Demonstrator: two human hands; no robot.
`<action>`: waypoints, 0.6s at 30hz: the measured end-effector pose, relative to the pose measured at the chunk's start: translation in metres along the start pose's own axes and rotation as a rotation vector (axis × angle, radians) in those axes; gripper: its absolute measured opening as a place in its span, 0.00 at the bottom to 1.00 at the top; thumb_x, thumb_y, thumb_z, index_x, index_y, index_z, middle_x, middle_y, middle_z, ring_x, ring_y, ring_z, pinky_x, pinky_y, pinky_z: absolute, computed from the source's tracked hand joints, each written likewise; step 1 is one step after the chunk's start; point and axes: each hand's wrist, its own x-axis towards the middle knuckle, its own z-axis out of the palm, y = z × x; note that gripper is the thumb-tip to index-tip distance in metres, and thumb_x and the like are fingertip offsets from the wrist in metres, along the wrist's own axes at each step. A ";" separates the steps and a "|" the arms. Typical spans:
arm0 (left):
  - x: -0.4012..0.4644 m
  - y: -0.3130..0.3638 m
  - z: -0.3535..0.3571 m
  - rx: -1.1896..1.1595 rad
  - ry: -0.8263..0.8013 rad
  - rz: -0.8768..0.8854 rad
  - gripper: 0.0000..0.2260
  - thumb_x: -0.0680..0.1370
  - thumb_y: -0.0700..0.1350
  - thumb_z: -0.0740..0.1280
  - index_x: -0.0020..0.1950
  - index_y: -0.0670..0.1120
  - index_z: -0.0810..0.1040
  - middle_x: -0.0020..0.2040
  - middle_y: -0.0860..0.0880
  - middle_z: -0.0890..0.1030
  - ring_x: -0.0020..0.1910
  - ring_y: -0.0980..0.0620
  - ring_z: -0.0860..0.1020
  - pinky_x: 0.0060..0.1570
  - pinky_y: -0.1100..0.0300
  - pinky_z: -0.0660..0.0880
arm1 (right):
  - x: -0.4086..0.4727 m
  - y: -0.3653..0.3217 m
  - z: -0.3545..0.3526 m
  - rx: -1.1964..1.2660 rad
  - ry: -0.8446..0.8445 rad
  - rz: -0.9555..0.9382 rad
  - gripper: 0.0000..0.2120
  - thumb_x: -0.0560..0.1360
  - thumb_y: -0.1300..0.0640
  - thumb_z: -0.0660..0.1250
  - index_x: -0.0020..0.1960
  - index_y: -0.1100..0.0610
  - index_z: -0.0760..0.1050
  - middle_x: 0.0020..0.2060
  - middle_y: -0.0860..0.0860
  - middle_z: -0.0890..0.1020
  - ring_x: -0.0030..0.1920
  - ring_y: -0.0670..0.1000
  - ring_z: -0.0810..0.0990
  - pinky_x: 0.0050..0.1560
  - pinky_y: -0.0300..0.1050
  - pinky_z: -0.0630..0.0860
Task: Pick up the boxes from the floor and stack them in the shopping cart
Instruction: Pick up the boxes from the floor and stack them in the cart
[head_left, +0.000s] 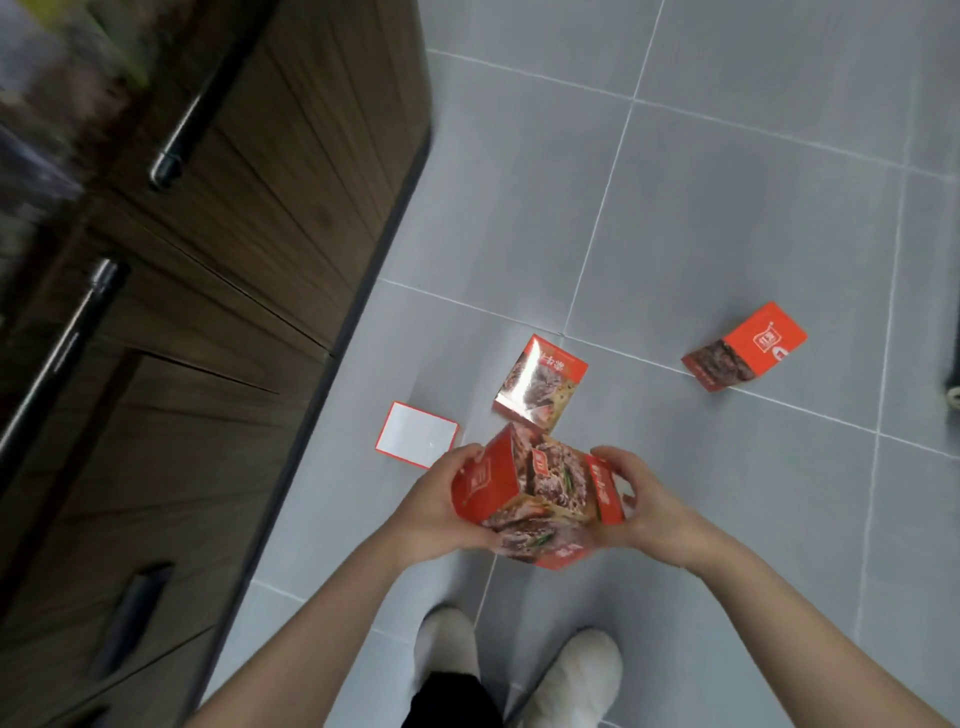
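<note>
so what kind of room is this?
Probably a home kitchen or a similar indoor room: dark wood-grain cabinets with metal bar handles stand along a grey tiled floor. No shopping cart is in view.

Even, soft overhead light on the grey tiled floor (727, 208) — only faint shadows. Glare whitens the glossy box (540, 384) lying near the cabinet's (208, 312) base. The cabinet is dim, motion-blurred toward the left edge — wide-angle bending curves its lines.
</note>
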 end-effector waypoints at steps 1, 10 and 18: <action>0.002 -0.002 0.000 0.104 0.029 0.042 0.41 0.53 0.46 0.82 0.62 0.59 0.68 0.60 0.53 0.72 0.58 0.60 0.74 0.58 0.65 0.72 | 0.002 -0.004 0.001 -0.134 0.000 -0.020 0.52 0.54 0.50 0.83 0.71 0.47 0.59 0.68 0.43 0.64 0.65 0.42 0.67 0.63 0.36 0.66; 0.015 -0.004 0.003 0.490 -0.032 0.220 0.41 0.59 0.60 0.80 0.67 0.56 0.65 0.60 0.59 0.67 0.60 0.60 0.65 0.60 0.59 0.70 | 0.036 -0.033 0.034 -0.838 -0.049 -0.256 0.46 0.60 0.39 0.76 0.71 0.50 0.59 0.61 0.49 0.69 0.57 0.52 0.72 0.58 0.47 0.73; 0.081 -0.065 -0.059 1.206 -0.040 0.126 0.57 0.60 0.58 0.79 0.78 0.47 0.46 0.78 0.48 0.51 0.77 0.46 0.49 0.74 0.51 0.50 | 0.070 0.029 0.002 -0.605 0.204 -0.052 0.44 0.56 0.53 0.79 0.67 0.54 0.64 0.57 0.51 0.71 0.55 0.55 0.73 0.54 0.47 0.72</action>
